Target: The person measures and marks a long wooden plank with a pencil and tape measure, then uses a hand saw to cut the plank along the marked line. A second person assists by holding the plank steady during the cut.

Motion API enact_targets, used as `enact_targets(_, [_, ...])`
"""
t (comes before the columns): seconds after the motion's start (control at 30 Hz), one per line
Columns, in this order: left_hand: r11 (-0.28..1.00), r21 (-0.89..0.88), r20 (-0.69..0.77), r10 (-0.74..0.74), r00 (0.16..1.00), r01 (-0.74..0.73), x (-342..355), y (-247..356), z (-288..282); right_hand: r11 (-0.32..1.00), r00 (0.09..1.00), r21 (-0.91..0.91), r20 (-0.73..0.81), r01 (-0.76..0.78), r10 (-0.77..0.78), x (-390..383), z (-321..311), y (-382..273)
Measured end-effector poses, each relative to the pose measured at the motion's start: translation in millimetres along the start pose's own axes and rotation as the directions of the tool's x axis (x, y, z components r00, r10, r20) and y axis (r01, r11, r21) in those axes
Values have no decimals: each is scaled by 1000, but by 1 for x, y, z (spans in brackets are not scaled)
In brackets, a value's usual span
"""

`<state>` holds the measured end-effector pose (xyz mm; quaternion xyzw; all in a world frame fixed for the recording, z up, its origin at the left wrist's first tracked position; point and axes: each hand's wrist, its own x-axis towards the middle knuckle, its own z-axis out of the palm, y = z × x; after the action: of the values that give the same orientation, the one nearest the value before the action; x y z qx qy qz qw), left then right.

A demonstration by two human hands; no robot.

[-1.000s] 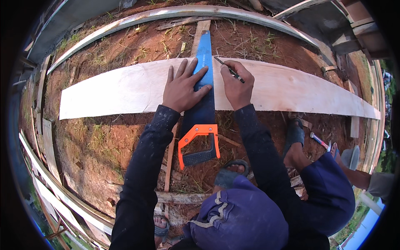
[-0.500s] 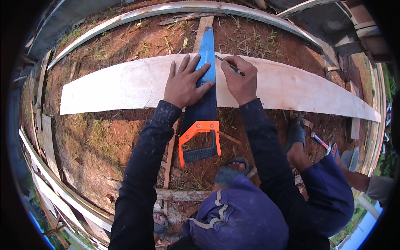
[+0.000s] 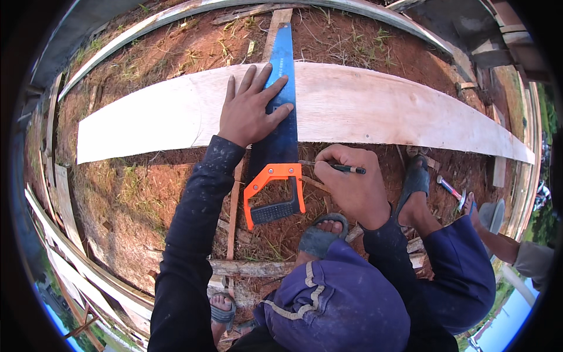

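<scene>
My left hand [image 3: 251,108], fingers spread, presses on the blue blade [image 3: 281,141] of a handsaw lying across a long, pale plywood strip [image 3: 375,102] with a gently curved far edge. The saw's orange and black handle [image 3: 267,176] sticks out past the strip's near edge. My right hand [image 3: 355,179] is closed on a dark pencil [image 3: 353,169], just right of the handle and below the strip. The pencil's tip is near the blade's right edge, beside the handle.
Red soil with dry grass [image 3: 146,188] lies around, with scrap battens [image 3: 237,202], long planks [image 3: 88,264] at left and a rail [image 3: 164,14] beyond. A hammer [image 3: 449,189] lies at right, beside another person's bare leg and foot [image 3: 498,246]. My sandalled feet [image 3: 322,234] are below the strip.
My right hand and pencil have moved down from the strip's far edge, along the blade, to below its near edge. My left hand stays on the blade. The view has shifted slightly.
</scene>
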<state>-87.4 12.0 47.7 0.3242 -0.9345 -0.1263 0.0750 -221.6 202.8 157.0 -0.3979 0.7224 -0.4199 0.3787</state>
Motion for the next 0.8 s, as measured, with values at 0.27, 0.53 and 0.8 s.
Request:
enact_targets(0.27, [1000, -22, -1, 9, 1000, -9, 3, 3, -3, 994, 952, 84, -303, 76, -47, 66, 1, 23])
enact_targets(0.53, [1000, -18, -18, 7, 1000, -7, 1, 0, -1, 981, 932, -30, -307, 190, -190, 132, 14, 35])
enact_targets(0.8, [1000, -5, -29, 16, 999, -17, 2, 1, 0, 980, 947, -49, -255, 191, -197, 137, 12, 36])
